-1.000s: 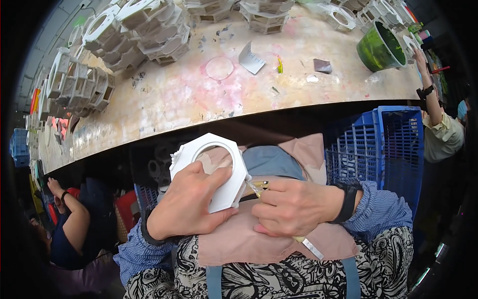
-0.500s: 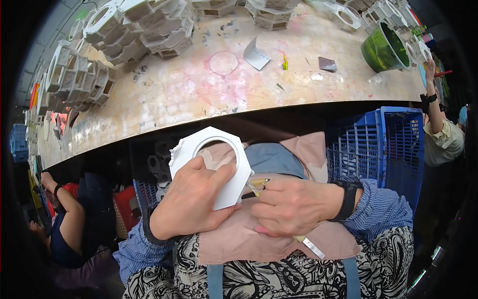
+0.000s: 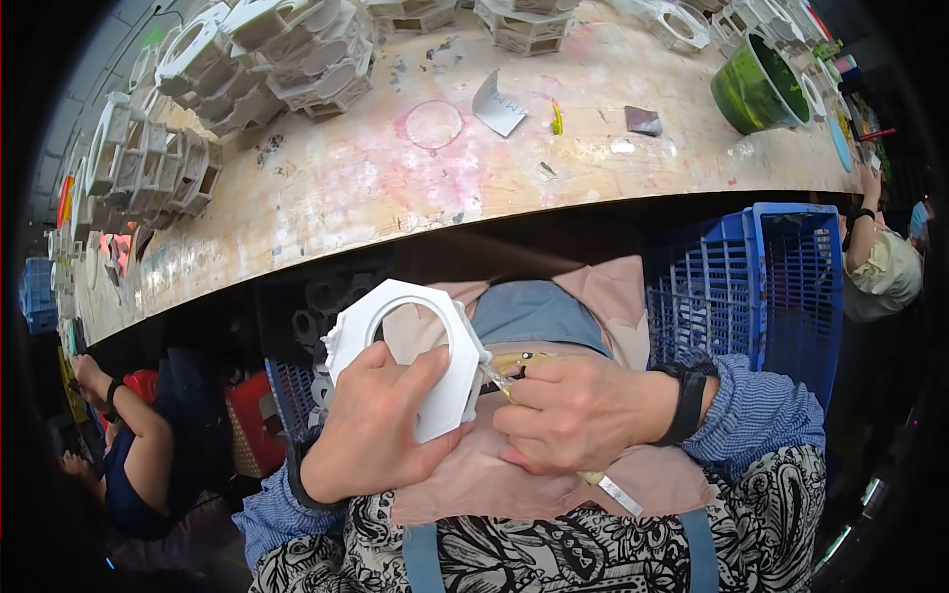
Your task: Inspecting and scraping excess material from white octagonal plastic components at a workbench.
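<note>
My left hand [image 3: 376, 427] is closed on a white octagonal frame [image 3: 457, 331] with a large round opening, held tilted above my lap. The thumb and forefinger lie over the face, by the opening's lower edge. In my right fist [image 3: 568, 410] is a slim trimming knife with a pale handle; one flat metal end [image 3: 621, 495] sticks out below the fist. The tool's other end [image 3: 499, 380] reaches the frame's right side edge, by a small knob; whether it touches is hard to tell. Under both hands lies a pink apron [image 3: 445, 491].
Ahead runs a paint-stained table [image 3: 346, 188] with stacks of similar pale frames [image 3: 153, 163], a green-smeared tub [image 3: 756, 84], a folded card [image 3: 501, 107] and a dark sandpaper-like piece [image 3: 644, 121]. A blue crate [image 3: 756, 287] stands at my right. Other people's arms [image 3: 148, 420] show at both sides.
My left hand has moved slightly down and left with the frame, which is tilted a little differently. My right hand has barely shifted. The person at the right has lowered an arm.
</note>
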`<state>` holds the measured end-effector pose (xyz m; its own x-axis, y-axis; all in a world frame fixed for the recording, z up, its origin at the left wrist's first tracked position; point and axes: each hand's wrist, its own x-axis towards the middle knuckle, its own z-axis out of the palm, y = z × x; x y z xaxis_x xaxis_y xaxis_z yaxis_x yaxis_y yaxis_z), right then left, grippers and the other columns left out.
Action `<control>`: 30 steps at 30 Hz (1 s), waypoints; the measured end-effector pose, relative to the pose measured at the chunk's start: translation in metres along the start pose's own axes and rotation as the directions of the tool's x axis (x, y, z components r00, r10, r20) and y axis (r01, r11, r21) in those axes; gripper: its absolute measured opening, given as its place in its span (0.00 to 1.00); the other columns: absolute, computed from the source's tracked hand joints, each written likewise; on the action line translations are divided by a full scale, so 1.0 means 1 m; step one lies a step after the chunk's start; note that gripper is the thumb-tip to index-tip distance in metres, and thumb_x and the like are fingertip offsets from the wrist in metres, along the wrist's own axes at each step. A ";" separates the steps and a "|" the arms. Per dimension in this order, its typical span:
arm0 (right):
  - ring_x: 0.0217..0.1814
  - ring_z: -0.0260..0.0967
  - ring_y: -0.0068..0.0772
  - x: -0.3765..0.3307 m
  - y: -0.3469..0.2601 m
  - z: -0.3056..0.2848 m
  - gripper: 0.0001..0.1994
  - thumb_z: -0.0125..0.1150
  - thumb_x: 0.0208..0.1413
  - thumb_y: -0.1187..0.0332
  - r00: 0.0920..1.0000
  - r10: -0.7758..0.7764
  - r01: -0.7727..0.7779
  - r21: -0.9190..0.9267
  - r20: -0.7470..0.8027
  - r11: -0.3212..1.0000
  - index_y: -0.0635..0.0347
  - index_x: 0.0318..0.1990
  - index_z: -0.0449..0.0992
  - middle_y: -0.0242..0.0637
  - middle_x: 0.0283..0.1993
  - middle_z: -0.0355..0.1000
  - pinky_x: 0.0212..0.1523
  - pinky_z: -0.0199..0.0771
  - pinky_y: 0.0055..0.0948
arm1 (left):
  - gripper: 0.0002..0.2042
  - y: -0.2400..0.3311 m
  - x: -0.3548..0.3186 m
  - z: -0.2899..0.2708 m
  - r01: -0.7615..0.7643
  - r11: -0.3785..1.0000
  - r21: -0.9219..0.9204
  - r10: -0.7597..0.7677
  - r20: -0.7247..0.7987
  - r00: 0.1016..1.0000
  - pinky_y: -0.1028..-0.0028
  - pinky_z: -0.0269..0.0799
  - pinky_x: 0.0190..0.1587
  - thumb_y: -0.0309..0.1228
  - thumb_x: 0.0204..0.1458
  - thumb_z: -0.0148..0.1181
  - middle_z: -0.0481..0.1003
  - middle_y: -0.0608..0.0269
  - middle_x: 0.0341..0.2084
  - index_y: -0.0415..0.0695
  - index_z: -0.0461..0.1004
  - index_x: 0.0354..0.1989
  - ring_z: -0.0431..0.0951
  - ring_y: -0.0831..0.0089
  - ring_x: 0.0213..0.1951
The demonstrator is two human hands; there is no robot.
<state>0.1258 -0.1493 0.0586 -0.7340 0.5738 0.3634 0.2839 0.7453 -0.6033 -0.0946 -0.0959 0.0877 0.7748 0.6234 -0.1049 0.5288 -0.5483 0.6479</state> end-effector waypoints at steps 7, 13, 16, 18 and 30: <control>0.29 0.63 0.33 0.002 0.004 0.001 0.10 0.56 0.50 0.65 0.992 -0.121 0.122 -0.010 0.041 0.992 0.62 0.23 0.69 0.35 0.24 0.63 0.32 0.63 0.31 | 0.27 -0.001 -0.001 0.002 0.008 0.999 -0.037 -0.009 -0.012 1.000 0.63 0.65 0.33 0.31 0.34 0.71 0.75 0.51 0.25 0.35 0.70 0.44 0.71 0.53 0.25; 0.25 0.58 0.28 0.005 0.004 0.007 0.12 0.60 0.51 0.66 0.992 -0.123 0.123 0.021 0.001 0.992 0.59 0.21 0.66 0.31 0.23 0.58 0.28 0.58 0.26 | 0.27 -0.001 -0.001 -0.003 0.011 1.000 0.002 -0.011 0.049 0.999 0.66 0.62 0.34 0.31 0.35 0.70 0.75 0.53 0.23 0.36 0.69 0.47 0.73 0.55 0.25; 0.28 0.62 0.34 0.005 0.005 0.003 0.11 0.56 0.51 0.65 0.988 -0.145 0.142 0.063 0.047 0.988 0.63 0.23 0.69 0.36 0.24 0.62 0.32 0.62 0.31 | 0.28 -0.003 -0.002 -0.001 -0.027 1.000 -0.012 0.028 0.024 0.999 0.67 0.62 0.34 0.31 0.35 0.70 0.75 0.55 0.21 0.36 0.68 0.48 0.73 0.57 0.24; 0.28 0.62 0.34 0.004 0.003 0.004 0.11 0.56 0.51 0.65 0.993 -0.095 0.093 0.032 0.064 0.995 0.63 0.23 0.68 0.36 0.24 0.62 0.32 0.62 0.30 | 0.28 -0.004 -0.002 0.000 -0.046 0.999 -0.019 0.047 0.025 0.999 0.67 0.62 0.34 0.31 0.35 0.70 0.75 0.56 0.21 0.36 0.68 0.48 0.74 0.57 0.25; 0.27 0.61 0.34 0.005 -0.001 0.002 0.12 0.57 0.52 0.66 0.994 -0.102 0.100 0.041 0.049 0.994 0.64 0.23 0.68 0.37 0.23 0.62 0.31 0.63 0.31 | 0.28 -0.002 -0.001 -0.001 -0.061 0.998 -0.024 0.061 0.013 0.998 0.65 0.63 0.35 0.30 0.34 0.71 0.75 0.52 0.26 0.36 0.69 0.48 0.73 0.54 0.27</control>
<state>0.1205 -0.1479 0.0590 -0.7884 0.4772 0.3882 0.1830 0.7845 -0.5926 -0.0971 -0.0950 0.0877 0.8104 0.5810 -0.0752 0.4721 -0.5716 0.6711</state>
